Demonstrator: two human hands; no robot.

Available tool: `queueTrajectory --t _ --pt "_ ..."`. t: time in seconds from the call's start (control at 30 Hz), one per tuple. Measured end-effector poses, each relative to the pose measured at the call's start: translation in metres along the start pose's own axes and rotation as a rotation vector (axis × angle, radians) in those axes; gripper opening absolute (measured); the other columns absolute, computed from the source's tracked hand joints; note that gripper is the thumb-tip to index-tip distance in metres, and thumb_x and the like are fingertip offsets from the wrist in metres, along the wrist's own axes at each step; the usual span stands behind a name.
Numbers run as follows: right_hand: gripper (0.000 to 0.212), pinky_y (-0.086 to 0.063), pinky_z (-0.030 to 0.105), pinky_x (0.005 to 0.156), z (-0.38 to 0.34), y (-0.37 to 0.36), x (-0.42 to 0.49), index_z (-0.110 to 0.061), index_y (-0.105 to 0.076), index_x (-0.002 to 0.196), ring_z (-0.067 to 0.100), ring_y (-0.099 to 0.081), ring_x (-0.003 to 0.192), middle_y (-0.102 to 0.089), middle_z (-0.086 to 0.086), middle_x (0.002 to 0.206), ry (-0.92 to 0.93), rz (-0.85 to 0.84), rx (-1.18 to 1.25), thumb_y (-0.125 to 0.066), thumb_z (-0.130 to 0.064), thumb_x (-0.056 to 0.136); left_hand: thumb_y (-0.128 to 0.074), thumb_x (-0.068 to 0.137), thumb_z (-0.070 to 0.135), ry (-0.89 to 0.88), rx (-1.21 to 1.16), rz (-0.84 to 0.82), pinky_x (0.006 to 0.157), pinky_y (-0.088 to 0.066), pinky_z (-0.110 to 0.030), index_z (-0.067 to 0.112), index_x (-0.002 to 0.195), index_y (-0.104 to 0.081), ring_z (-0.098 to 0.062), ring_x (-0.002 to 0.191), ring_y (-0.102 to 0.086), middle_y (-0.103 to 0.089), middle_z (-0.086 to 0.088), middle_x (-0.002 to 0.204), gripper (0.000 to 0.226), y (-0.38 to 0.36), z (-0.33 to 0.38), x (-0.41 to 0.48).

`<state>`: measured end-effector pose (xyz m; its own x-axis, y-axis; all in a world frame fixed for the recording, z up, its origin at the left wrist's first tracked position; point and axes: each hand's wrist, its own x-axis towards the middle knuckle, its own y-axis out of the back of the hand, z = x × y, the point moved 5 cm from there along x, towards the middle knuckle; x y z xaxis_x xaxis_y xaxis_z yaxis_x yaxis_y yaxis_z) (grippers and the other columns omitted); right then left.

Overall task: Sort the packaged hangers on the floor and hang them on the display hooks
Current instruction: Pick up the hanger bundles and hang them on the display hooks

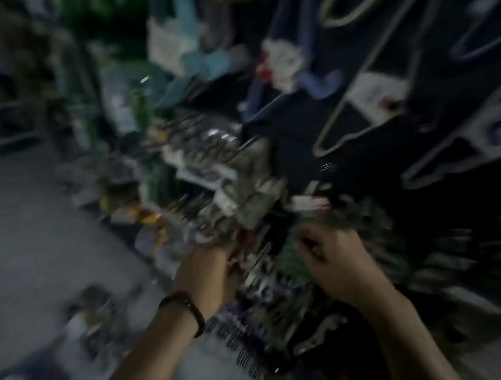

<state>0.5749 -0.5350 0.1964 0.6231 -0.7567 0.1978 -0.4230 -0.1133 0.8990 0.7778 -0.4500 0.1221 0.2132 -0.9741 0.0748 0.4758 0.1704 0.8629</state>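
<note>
The frame is dim and heavily blurred. Both my hands reach into a dense rack of packaged goods at centre. My left hand, with a dark bracelet on the wrist, has its fingers curled at a packet on the rack. My right hand is curled in a fist at a greenish packet beside it. What each hand holds is too smeared to make out. Large hangers in pale outline hang on the dark display wall at the upper right.
Grey floor spreads to the left, with blurred packets lying on it. Shelves of green and white goods run along the back left. More packaged items crowd the hooks above my hands.
</note>
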Motion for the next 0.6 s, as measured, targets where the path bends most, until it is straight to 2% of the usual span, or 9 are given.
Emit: queueTrajectory --t 0.07,0.13,0.2,0.27,0.33,0.4,0.47,0.57,0.6 --pt "0.013 -0.055 0.042 0.070 -0.003 -0.090 -0.002 -0.028 -0.064 0.097 0.014 -0.066 0.078 -0.069 -0.007 0.089 -0.021 -0.223 0.058 -0.056 -0.037 0.101 -0.055 0.101 0.036 0.170 -0.028 -0.107 0.077 -0.058 -0.035 0.032 0.115 -0.065 -0.017 0.091 -0.066 -0.070 0.006 0.108 0.017 -0.036 -0.068 -0.045" --pt "0.012 -0.053 0.042 0.071 -0.015 -0.157 -0.009 -0.026 -0.062 0.093 0.015 -0.062 0.076 -0.066 -0.005 0.087 -0.011 -0.403 0.099 -0.057 -0.028 0.104 -0.048 0.105 0.040 0.343 -0.054 -0.234 0.092 -0.054 -0.039 0.028 0.126 -0.062 -0.023 0.106 -0.064 -0.066 0.003 0.122 0.027 -0.065 -0.126 -0.089" --pt "0.016 -0.049 0.040 0.070 -0.027 -0.214 -0.020 -0.022 -0.060 0.089 0.015 -0.059 0.075 -0.063 -0.003 0.084 0.018 -0.549 0.127 -0.056 -0.025 0.105 -0.034 0.103 0.050 0.468 -0.062 -0.316 0.096 -0.051 -0.041 0.023 0.128 -0.062 -0.030 0.114 -0.062 -0.065 -0.003 0.126 0.047 -0.086 -0.169 -0.130" --pt "0.015 -0.050 0.037 0.072 -0.037 -0.258 -0.026 -0.024 -0.062 0.090 0.015 -0.063 0.080 -0.065 -0.001 0.086 0.026 -0.632 0.141 -0.057 -0.033 0.102 -0.022 0.090 0.055 0.573 -0.076 -0.355 0.094 -0.052 -0.041 0.022 0.117 -0.067 -0.031 0.111 -0.066 -0.070 -0.005 0.117 0.062 -0.102 -0.202 -0.166" --pt "0.011 -0.055 0.035 0.078 -0.041 -0.303 -0.033 -0.033 -0.063 0.093 0.011 -0.067 0.085 -0.070 -0.007 0.091 0.007 -0.742 0.162 -0.057 -0.041 0.098 -0.034 0.089 0.051 0.706 -0.112 -0.383 0.089 -0.054 -0.038 0.023 0.109 -0.069 -0.029 0.105 -0.068 -0.072 -0.004 0.111 0.049 -0.114 -0.227 -0.201" --pt "0.009 -0.057 0.036 0.079 -0.047 -0.344 -0.037 -0.038 -0.061 0.092 0.007 -0.066 0.086 -0.070 -0.012 0.092 0.034 -0.867 0.173 -0.057 -0.045 0.097 -0.048 0.098 0.045 0.850 -0.161 -0.386 0.088 -0.054 -0.034 0.024 0.112 -0.069 -0.024 0.104 -0.069 -0.073 -0.001 0.112 0.033 -0.126 -0.245 -0.232" --pt "0.013 -0.057 0.037 0.076 -0.060 -0.373 -0.036 -0.032 -0.064 0.094 0.011 -0.066 0.086 -0.070 -0.009 0.093 0.060 -0.972 0.159 -0.058 -0.042 0.099 -0.056 0.101 0.039 0.996 -0.200 -0.367 0.089 -0.054 -0.032 0.023 0.114 -0.070 -0.022 0.105 -0.069 -0.073 -0.001 0.112 0.026 -0.138 -0.257 -0.259" --pt "0.018 -0.048 0.027 0.065 -0.065 -0.422 -0.031 -0.022 -0.069 0.100 0.010 -0.062 0.082 -0.071 -0.005 0.095 0.101 -1.091 0.080 -0.059 -0.037 0.103 -0.052 0.103 0.036 1.100 -0.243 -0.359 0.090 -0.054 -0.033 0.023 0.115 -0.068 -0.023 0.108 -0.069 -0.074 -0.001 0.115 0.024 -0.161 -0.268 -0.281" --pt "0.018 -0.049 0.027 0.066 -0.064 -0.441 -0.030 -0.022 -0.068 0.099 0.010 -0.062 0.083 -0.070 -0.005 0.095 0.093 -1.135 0.077 -0.058 -0.037 0.103 -0.052 0.102 0.037 1.156 -0.273 -0.339 0.089 -0.055 -0.033 0.025 0.114 -0.068 -0.023 0.106 -0.069 -0.073 -0.001 0.116 0.023 -0.169 -0.270 -0.286"
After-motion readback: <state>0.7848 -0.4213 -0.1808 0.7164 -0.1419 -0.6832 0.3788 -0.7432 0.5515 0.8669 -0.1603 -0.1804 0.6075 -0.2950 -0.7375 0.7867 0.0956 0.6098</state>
